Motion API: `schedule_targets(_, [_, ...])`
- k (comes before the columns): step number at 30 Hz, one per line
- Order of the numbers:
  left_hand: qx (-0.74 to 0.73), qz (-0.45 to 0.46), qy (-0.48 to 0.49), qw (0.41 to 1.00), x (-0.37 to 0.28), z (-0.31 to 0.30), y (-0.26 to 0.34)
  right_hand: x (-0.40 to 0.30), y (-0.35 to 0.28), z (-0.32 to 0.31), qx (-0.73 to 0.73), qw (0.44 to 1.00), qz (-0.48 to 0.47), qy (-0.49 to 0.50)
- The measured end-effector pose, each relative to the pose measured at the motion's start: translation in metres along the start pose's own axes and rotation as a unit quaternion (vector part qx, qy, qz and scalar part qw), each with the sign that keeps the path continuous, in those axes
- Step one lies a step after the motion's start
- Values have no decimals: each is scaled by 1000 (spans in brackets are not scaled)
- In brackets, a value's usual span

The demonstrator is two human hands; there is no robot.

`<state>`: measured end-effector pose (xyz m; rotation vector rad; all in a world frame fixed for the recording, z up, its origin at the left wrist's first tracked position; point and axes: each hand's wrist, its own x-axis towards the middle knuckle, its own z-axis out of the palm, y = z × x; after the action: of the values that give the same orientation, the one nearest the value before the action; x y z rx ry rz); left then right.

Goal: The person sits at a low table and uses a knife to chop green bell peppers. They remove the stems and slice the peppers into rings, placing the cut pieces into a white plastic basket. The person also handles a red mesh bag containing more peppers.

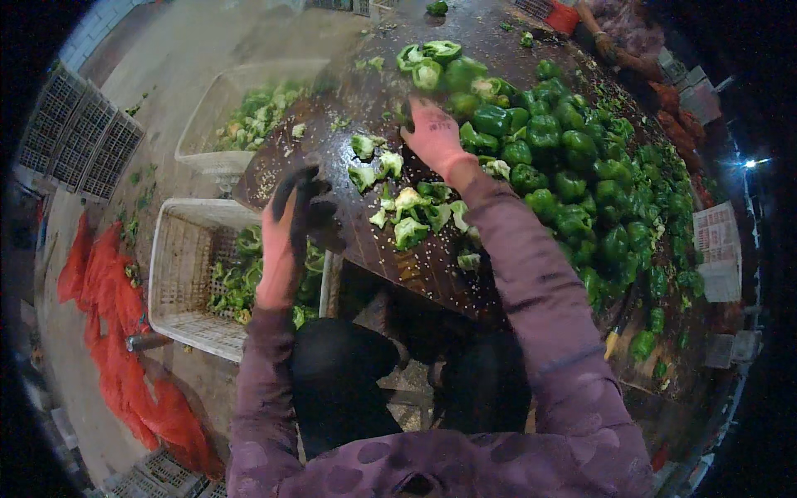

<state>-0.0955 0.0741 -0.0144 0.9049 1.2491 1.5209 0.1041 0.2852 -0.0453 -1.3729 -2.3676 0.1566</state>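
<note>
My left hand [289, 239], in a pink and black glove, is raised over the near white plastic crate [187, 208] of green pepper pieces, by the table's left edge. Its fingers are apart and hold nothing. My right hand [429, 131], in a matching glove, reaches over the brown table [386, 252] at the left side of a heap of whole green bell peppers [573, 149]. Its fingertips are partly hidden, so what they hold cannot be told. Cut pepper cores [408, 208] and loose seeds lie between my hands. Opened pepper halves [429, 59] lie beyond my right hand.
A second white crate [215, 159] with pepper cores stands farther left. Red mesh sacks [118, 324] and stacked crates [78, 131] are on the floor at left. A yellow-handled tool [612, 342] lies at the table's right. Another person's arm [601, 37] is at the far right.
</note>
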Motion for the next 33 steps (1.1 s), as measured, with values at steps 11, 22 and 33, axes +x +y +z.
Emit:
schedule_targets(11, [114,177,-170,963,35,76,-22,-83,-54,-50,580,813,24,-43])
schedule_targets(22, [57,149,57,986,40,23,-12,-24,-30,-68,45,996,-25,-66])
schedule_targets(33, [295,114,177,932,-54,-80,-22,112,63,15,-262,964,17,-51])
